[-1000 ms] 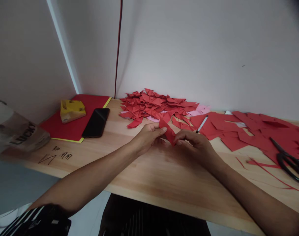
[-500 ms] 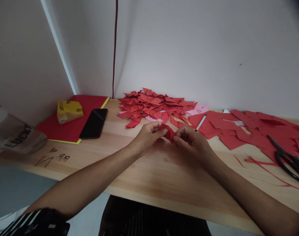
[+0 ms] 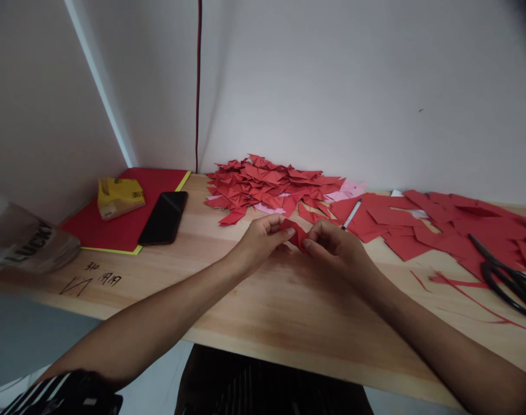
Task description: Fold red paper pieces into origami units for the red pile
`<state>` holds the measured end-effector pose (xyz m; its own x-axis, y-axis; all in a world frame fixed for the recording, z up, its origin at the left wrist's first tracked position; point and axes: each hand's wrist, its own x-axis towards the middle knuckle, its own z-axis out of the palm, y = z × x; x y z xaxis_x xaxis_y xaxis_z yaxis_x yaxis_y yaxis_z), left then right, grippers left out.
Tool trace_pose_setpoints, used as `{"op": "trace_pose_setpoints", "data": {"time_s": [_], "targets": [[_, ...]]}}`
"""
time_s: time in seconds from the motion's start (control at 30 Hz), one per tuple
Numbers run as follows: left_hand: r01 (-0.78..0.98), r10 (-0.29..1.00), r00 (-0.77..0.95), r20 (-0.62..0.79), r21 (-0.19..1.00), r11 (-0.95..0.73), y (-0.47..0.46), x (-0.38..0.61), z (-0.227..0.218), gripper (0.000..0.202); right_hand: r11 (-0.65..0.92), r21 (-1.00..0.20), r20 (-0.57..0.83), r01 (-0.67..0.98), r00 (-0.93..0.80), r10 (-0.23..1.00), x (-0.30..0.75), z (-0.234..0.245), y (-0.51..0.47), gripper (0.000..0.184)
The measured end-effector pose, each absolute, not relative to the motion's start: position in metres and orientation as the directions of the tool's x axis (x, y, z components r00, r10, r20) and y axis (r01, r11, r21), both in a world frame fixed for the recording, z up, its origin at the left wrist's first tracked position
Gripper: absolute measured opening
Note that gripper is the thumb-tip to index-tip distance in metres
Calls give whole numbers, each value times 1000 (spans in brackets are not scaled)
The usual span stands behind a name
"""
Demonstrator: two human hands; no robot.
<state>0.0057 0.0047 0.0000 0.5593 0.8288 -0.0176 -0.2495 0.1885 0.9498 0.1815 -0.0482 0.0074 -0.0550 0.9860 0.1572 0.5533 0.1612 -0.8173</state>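
Observation:
Between my two hands, a small folded piece of red paper (image 3: 296,235) is held just above the wooden table. My left hand (image 3: 265,236) pinches its left side, thumb on the near face. The fingers of my right hand (image 3: 332,242) grip its right edge. Some of the paper is covered by my fingertips. Beyond my hands lies a heap of folded red paper pieces (image 3: 267,181) against the wall.
Flat red paper sheets (image 3: 401,225) spread at the right, with a marker (image 3: 352,214), scissors (image 3: 509,282) and thin paper strips. On the left are a phone (image 3: 163,218), a yellow packet (image 3: 120,197), red card (image 3: 83,230) and a cup (image 3: 38,242) marked LUCKY.
The whole view has shifted very slightly. Both hands keep their hold on the red paper, with almost no visible movement.

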Motion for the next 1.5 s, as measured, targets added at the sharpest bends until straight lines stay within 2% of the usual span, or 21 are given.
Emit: {"op": "trace_pose_setpoints", "data": {"time_s": [0.3,0.7,1.1,1.37,1.5], "targets": [[-183,847,531,10,978,103,4,5,3,24,166,-825,160,540,-58,985,181,7,-49,16],[-132,848,530,10,989,71,3,5,6,10,177,-797,172,577,-64,983,179,10,-50,15],[-119,851,523,52,993,12,1,5,8,18,214,-779,210,589,-76,975,179,8,-48,17],[-80,892,445,83,995,-52,0,6,5,11,224,-761,221,609,-81,972,178,7,-50,18],[-92,905,421,62,995,-25,-1,6,5,11,194,-776,221,599,-30,975,177,6,-50,19]]}}
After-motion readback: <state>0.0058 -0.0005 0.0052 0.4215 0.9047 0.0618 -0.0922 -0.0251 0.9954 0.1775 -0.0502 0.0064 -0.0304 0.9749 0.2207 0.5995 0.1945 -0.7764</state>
